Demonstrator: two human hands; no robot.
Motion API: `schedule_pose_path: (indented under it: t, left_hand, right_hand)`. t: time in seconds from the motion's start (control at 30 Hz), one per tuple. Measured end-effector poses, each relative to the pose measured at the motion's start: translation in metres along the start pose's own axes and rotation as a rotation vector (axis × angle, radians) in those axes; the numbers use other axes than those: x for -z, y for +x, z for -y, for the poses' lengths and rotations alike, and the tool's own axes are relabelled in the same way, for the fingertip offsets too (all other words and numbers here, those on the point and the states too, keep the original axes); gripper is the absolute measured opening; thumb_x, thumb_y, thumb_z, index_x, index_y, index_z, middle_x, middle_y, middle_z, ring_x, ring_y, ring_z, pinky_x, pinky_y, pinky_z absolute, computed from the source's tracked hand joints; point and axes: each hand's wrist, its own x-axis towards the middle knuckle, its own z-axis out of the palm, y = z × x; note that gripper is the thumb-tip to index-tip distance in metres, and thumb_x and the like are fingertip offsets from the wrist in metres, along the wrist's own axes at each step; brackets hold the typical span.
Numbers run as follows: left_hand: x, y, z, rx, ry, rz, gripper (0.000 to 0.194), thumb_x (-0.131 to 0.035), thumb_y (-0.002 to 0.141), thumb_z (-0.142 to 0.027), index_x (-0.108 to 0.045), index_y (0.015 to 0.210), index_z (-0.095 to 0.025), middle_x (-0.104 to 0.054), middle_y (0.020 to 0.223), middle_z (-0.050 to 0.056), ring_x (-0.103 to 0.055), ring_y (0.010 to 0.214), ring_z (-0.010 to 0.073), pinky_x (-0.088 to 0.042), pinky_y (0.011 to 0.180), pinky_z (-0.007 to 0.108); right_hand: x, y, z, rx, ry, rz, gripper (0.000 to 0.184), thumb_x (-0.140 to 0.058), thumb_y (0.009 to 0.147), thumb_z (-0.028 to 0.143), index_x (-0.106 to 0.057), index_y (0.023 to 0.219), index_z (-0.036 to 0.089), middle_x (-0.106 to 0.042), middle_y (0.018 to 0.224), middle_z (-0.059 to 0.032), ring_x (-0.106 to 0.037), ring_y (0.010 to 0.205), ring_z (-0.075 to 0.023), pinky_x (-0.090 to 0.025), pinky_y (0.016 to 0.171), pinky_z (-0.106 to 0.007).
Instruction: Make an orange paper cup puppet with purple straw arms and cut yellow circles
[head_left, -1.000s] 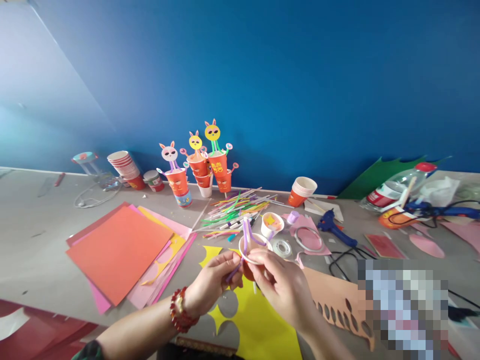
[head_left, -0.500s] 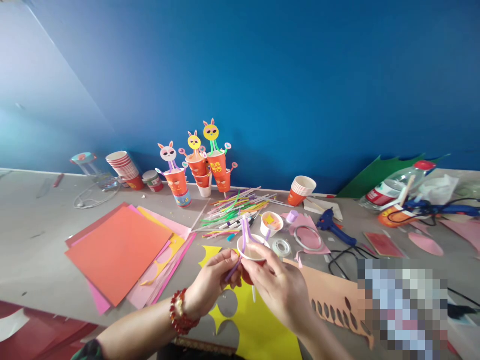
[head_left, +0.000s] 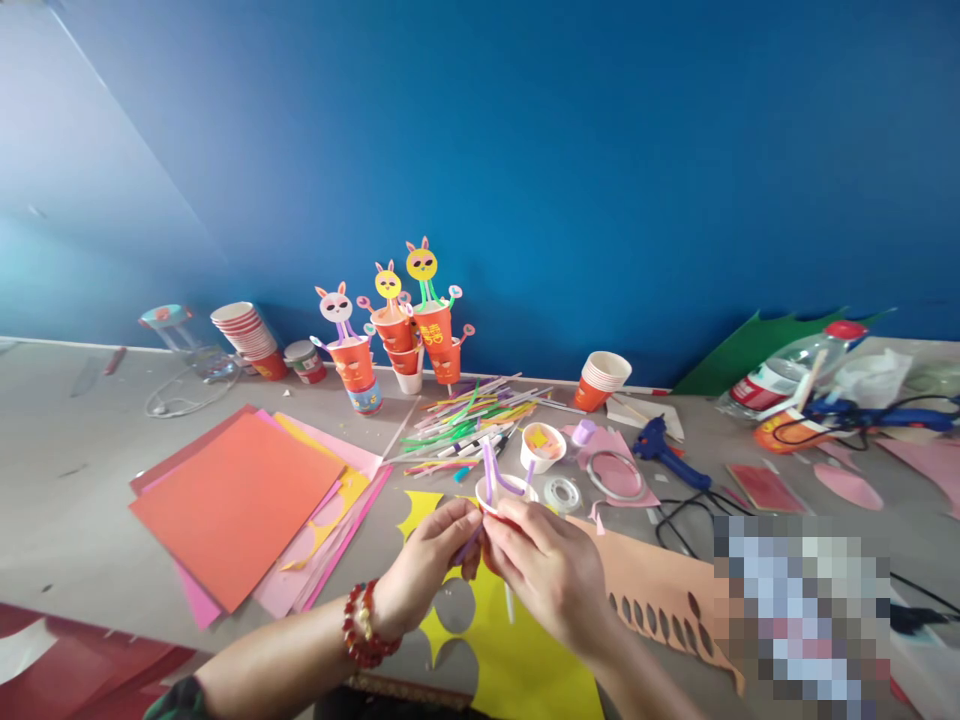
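Note:
My right hand (head_left: pixel 551 570) is closed around the side of a red paper cup with a white rim (head_left: pixel 486 492), which covers much of it. Purple pipe cleaners (head_left: pixel 490 470) stand up out of the cup's mouth, and one bends over toward its right rim. At the cup's left side, my left hand (head_left: pixel 442 535) pinches a purple pipe cleaner (head_left: pixel 469 546) that sticks out there. A thin white stick (head_left: pixel 511 605) shows below the cup. Beneath both hands lies yellow paper (head_left: pixel 525 660) with round cut-outs.
Finished cup figures with rabbit faces (head_left: pixel 352 365) stand by the blue wall. Loose coloured stems (head_left: pixel 465 420) lie ahead of the cup. Coloured paper sheets (head_left: pixel 240 500) are on the left. Rightward are a tape roll (head_left: pixel 562 494), a blue glue gun (head_left: pixel 667 455) and a bottle (head_left: pixel 780 380).
My right fingers have come down from the cup's mouth to its side. One purple pipe cleaner now bends toward the right rim. My left hand stays at the cup's left side.

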Motion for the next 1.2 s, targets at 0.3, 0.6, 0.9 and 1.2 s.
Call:
schedule_pose_path:
  t: [0.3, 0.6, 0.9, 1.2]
  left_hand:
    - [-0.004, -0.005, -0.003, -0.090, 0.195, 0.006, 0.042, -0.057, 0.089, -0.056, -0.050, 0.072, -0.018, -0.044, 0.057, -0.005, -0.039, 0.052, 0.0091, -0.031, 0.054, 0.023]
    - [-0.001, -0.010, -0.002, -0.229, 0.407, -0.002, 0.041, -0.049, 0.095, -0.052, -0.048, 0.071, -0.019, -0.044, 0.062, -0.003, -0.039, 0.057, 0.0108, -0.033, 0.055, 0.023]
    - [0.002, -0.014, -0.012, -0.395, 0.671, 0.020, 0.028, -0.045, 0.099, -0.033, -0.053, 0.077, -0.019, -0.054, 0.072, 0.001, -0.047, 0.067, 0.0138, -0.037, 0.066, 0.024]
    - [0.010, -0.013, -0.037, -0.464, 0.858, 0.226, 0.027, -0.043, 0.099, -0.029, -0.063, 0.084, -0.019, -0.060, 0.078, 0.006, -0.053, 0.071, 0.0180, -0.039, 0.069, 0.027]
  right_hand:
    - [-0.002, -0.001, 0.001, 0.111, -0.002, -0.077, 0.018, -0.055, 0.092, 0.006, -0.069, 0.094, 0.016, -0.076, 0.095, -0.0075, -0.069, 0.080, -0.0196, -0.056, 0.077, -0.032]
    - [0.003, 0.007, 0.008, -0.020, 0.094, -0.103, 0.019, -0.055, 0.085, 0.006, -0.061, 0.077, 0.022, -0.073, 0.084, -0.0028, -0.060, 0.081, -0.0208, -0.047, 0.073, -0.035]
    - [0.006, 0.009, 0.008, 0.036, 0.114, -0.153, 0.020, -0.056, 0.083, 0.004, -0.057, 0.074, 0.022, -0.073, 0.083, -0.0019, -0.058, 0.080, -0.0199, -0.045, 0.072, -0.034]
    - [0.013, 0.014, 0.006, 0.063, 0.153, -0.040, 0.019, -0.052, 0.077, 0.004, -0.053, 0.071, 0.023, -0.068, 0.079, -0.0017, -0.056, 0.081, -0.0207, -0.045, 0.075, -0.034]
